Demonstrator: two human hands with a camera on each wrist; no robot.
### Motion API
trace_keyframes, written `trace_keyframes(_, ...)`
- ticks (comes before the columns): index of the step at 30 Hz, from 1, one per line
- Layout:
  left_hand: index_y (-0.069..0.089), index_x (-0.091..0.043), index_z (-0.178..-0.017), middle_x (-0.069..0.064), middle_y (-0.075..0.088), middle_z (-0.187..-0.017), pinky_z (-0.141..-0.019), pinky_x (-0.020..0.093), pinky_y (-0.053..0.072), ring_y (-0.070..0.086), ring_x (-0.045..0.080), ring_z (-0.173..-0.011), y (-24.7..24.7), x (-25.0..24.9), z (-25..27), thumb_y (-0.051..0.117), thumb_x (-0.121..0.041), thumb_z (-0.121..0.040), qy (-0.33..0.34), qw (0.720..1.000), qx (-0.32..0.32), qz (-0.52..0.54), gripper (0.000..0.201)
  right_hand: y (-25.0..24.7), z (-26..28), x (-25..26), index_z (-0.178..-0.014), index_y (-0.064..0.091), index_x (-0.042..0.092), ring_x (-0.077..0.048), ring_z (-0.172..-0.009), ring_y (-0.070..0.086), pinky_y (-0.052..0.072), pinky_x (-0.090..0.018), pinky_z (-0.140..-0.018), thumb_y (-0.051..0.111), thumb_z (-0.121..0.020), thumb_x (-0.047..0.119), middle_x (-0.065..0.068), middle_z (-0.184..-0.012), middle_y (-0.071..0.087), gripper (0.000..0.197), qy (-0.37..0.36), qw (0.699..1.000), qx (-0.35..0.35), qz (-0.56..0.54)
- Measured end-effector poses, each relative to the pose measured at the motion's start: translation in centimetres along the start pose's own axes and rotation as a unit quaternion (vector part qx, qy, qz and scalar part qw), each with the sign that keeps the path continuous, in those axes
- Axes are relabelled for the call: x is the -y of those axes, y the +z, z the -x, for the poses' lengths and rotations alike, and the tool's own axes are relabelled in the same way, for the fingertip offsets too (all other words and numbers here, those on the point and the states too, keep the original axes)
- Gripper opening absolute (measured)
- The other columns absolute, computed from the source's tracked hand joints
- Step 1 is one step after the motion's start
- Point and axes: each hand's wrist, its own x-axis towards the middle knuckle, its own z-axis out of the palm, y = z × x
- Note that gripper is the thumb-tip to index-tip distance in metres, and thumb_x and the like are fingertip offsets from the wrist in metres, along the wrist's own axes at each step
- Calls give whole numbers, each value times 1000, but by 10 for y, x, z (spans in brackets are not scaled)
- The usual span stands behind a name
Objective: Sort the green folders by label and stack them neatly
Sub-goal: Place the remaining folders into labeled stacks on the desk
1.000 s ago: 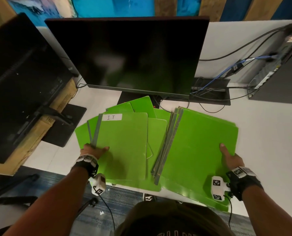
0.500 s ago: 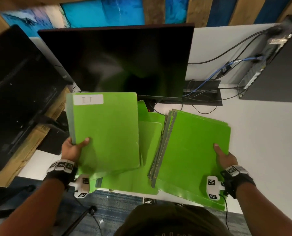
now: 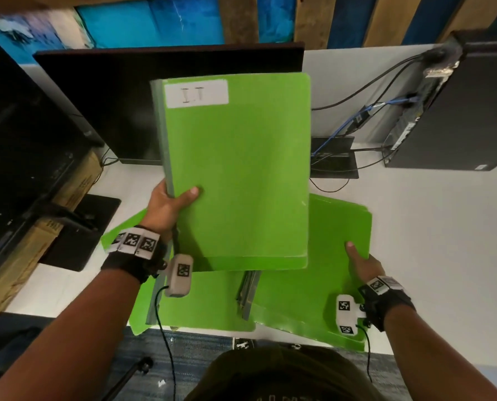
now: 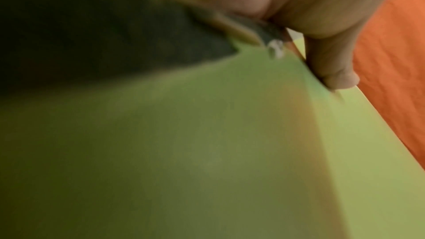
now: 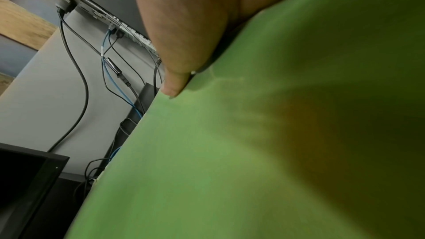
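Note:
A green folder (image 3: 238, 175) with a white label (image 3: 197, 93) reading "I.T" is raised above the desk, and my left hand (image 3: 169, 202) grips its grey spine edge, thumb on the cover. The left wrist view shows the same folder (image 4: 207, 143) close up with the thumb (image 4: 331, 68) pressed on it. To the right a stack of green folders (image 3: 328, 285) lies on the white desk; my right hand (image 3: 363, 266) holds its right edge, thumb on top. Its cover (image 5: 253, 152) fills the right wrist view. More green folders (image 3: 201, 311) lie spread beneath the raised one.
A black monitor (image 3: 125, 105) stands behind the folders, a second dark screen (image 3: 18, 140) at the left on a cardboard box (image 3: 24, 250). A dark computer case (image 3: 458, 111) with cables (image 3: 366, 117) sits back right. Bare white desk (image 3: 444, 227) lies to the right.
My left hand lifted the "I.T" folder off the left pile and carried it up and rightwards toward the middle. The right hand stayed on the right stack's edge.

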Motion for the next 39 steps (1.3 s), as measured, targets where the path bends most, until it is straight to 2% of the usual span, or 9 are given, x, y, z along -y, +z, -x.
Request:
trace_keyframes(8,62,-13,-96,-11,72,-71,-56,17,50,67,10,-69,63,81,9,80,-13,-73,-88,982,65,-151,29,-2,1,-1,-130,53,3,-37,-117,53,39,-33,-90,35,-92,59,-24,-132,54,70,-4,999,8,42)
trace_keyframes(12,55,-7,-110,7,66,-101,-76,36,51,62,28,-92,71,125,11,84,-31,-69,-123,957,64,-255,55,0,2,-3,-129,54,4,-37,-115,54,40,-35,-91,29,-90,65,-24,-130,55,77,2,999,9,32)
trace_keyframes(21,44,-8,-125,11,39,-115,-88,31,42,46,26,-97,90,152,18,75,-46,-75,-112,873,148,-450,70,4,-6,-6,-134,47,-2,-39,-125,46,33,-40,-102,12,-90,66,-28,-138,46,88,25,1000,0,-16)
trace_keyframes(24,41,-11,-131,10,37,-112,-88,30,40,44,24,-101,103,154,21,72,-52,-75,-94,844,205,-486,76,5,-9,-7,-136,45,0,-39,-127,45,33,-40,-104,20,-89,68,-25,-140,45,86,29,999,-1,-34)
trace_keyframes(28,40,-16,-141,9,34,-116,-102,34,39,41,23,-103,101,148,25,66,-53,-81,-107,853,233,-454,75,6,-7,-7,-134,51,12,-35,-122,51,38,-37,-100,51,-84,61,-16,-136,53,70,-2,998,8,-55)
trace_keyframes(30,48,-16,-138,11,38,-118,-107,35,35,44,28,-118,84,140,20,62,-54,-84,-99,871,191,-442,67,6,-8,-6,-131,55,15,-34,-118,55,41,-38,-100,57,-78,64,-13,-132,58,72,-9,998,12,-53)
trace_keyframes(32,48,-16,-139,13,38,-133,-110,36,32,38,30,-130,52,136,12,67,-50,-82,-104,872,45,-475,69,7,-9,-4,-130,55,15,-34,-118,55,41,-39,-99,57,-78,64,-14,-131,58,71,-9,999,8,-45)
trace_keyframes(35,39,-12,-142,17,31,-143,-109,46,32,30,35,-134,-5,133,8,77,-43,-74,-185,826,-153,-509,84,7,-8,-3,-130,55,13,-35,-117,55,41,-38,-97,54,-81,62,-16,-131,57,69,-10,1000,0,-25)
trace_keyframes(39,35,-2,-139,24,37,-139,-108,46,30,35,37,-130,-50,140,11,79,-54,-66,-278,793,-198,-505,99,7,-5,-2,-129,55,10,-36,-118,54,40,-39,-97,53,-83,61,-18,-132,56,69,-8,1000,-9,-18)
